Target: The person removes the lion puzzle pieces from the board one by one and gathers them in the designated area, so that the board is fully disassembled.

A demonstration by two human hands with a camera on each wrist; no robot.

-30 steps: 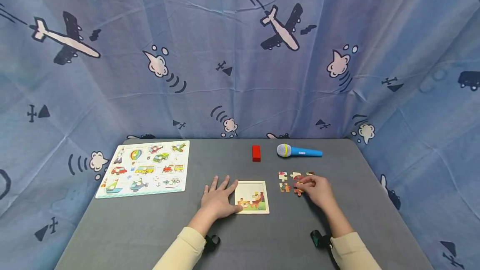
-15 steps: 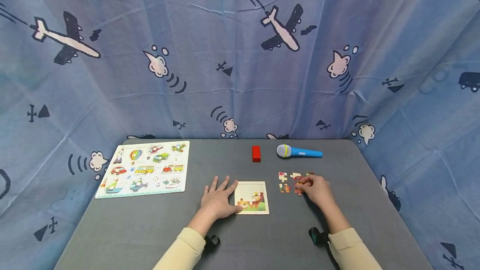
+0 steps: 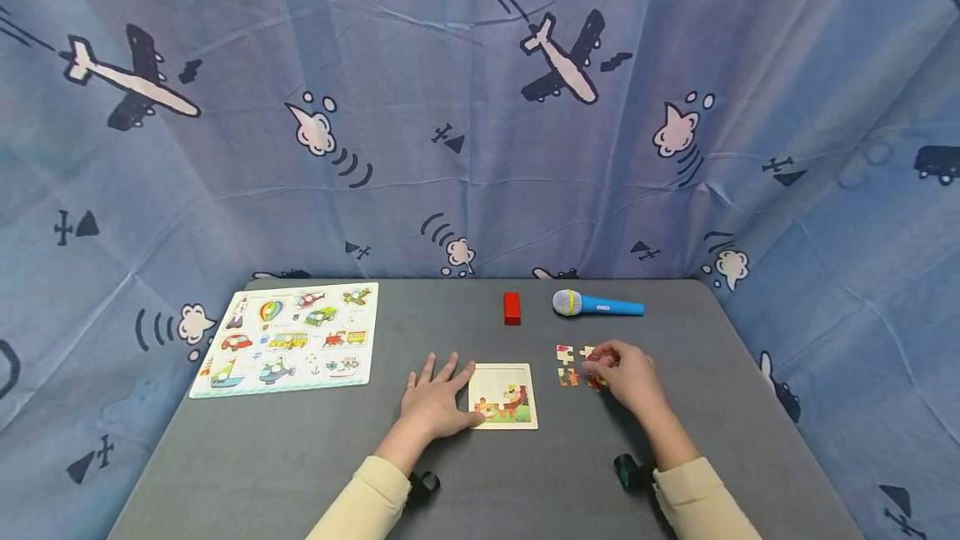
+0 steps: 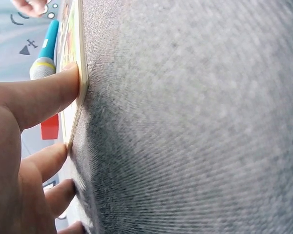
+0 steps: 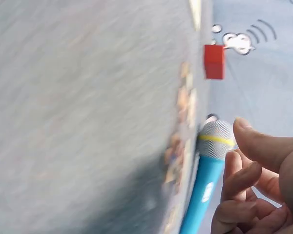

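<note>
Puzzle pieces (image 3: 565, 354), loose, several: on surface (image 3: 510, 482), below and just left of right hand (image 3: 628, 375), the nearer; its grip narrow, no piece visible between fingertips. Puzzle frame (image 3: 493, 382), 1, part-filled: farther left, left hand (image 3: 437, 405) spread wide, thumb on rim.

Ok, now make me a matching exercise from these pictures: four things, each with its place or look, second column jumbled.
Things:
1. left hand
2. microphone
3. red block
4. picture board

Descriptions:
A. mostly blue, with a grey head
B. white, printed with a bus and a train
C. fingers spread, thumb on the puzzle tray
D. one plain colour, left of the microphone

Pairs: 1-C, 2-A, 3-D, 4-B
</note>
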